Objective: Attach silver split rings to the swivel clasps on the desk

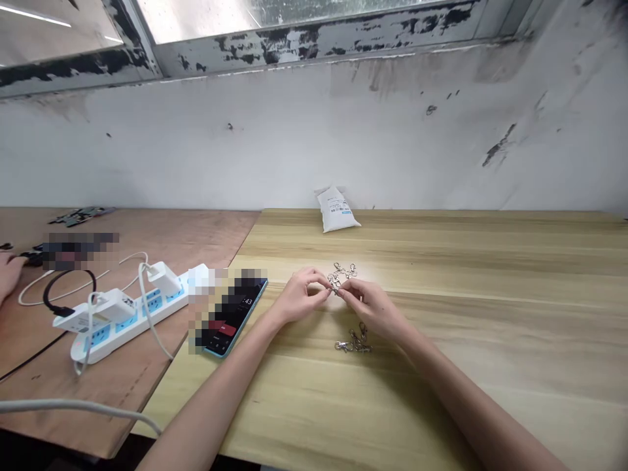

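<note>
My left hand [301, 294] and my right hand [369, 306] meet over the light wood table. Thumb and forefinger of each are pinched together on a small silver metal clasp [335, 290], mostly hidden by the fingertips. Just beyond my fingertips lies a loose group of silver clasps with rings [352, 269]. A second small pile of metal swivel clasps [360, 343] rests nearer to me, below my right hand. Both forearms reach in from the bottom of the view.
Left of my left hand lies a phone [238, 317] with its screen lit. A white power strip [142, 320] with plugs and cables crosses the brown table [122, 392]. A white plastic packet [337, 210] stands by the wall. Another person's hand [8, 271] shows at the left edge.
</note>
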`<state>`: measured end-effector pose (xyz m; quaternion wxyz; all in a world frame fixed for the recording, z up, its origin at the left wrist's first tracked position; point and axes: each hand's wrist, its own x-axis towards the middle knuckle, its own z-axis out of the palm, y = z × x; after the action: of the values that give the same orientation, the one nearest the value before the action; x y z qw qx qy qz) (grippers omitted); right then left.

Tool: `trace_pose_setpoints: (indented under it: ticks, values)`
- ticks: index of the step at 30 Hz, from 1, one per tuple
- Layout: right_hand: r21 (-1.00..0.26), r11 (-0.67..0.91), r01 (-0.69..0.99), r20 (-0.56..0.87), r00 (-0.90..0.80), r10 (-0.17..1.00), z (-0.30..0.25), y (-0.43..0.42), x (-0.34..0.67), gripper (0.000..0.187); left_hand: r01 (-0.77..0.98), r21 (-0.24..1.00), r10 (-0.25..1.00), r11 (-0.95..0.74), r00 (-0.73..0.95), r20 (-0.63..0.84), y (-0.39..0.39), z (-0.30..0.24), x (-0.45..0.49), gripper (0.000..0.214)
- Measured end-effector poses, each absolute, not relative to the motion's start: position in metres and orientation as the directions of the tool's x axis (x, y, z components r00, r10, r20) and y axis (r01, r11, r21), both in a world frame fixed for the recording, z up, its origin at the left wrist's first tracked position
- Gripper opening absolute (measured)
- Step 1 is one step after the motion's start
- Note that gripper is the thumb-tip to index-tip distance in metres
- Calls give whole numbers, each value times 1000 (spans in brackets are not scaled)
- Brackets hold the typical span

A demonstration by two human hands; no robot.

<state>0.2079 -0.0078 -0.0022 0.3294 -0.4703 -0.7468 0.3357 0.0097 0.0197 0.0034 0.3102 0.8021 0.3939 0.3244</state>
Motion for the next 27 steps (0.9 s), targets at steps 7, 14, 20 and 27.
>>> trace_pose_setpoints:
  ticks: [7,14,20,27]
  values:
    - [-946,174,272,68,-360,930,2,-8,211,34,347,855,878,-386,423,225,19,12,9,14]
    - [-950,145,278,39,-353,935,0,-7,212,34,418,768,859,-485,392,329,22,11,8,11]
    - [-942,41,334,-67,-306,950,-4,-6,208,32,688,118,648,-716,594,476,17,8,13,14]
    - [-919,1,394,-93,-218,972,-15,-4,204,29,740,52,662,-671,566,491,8,4,23,13]
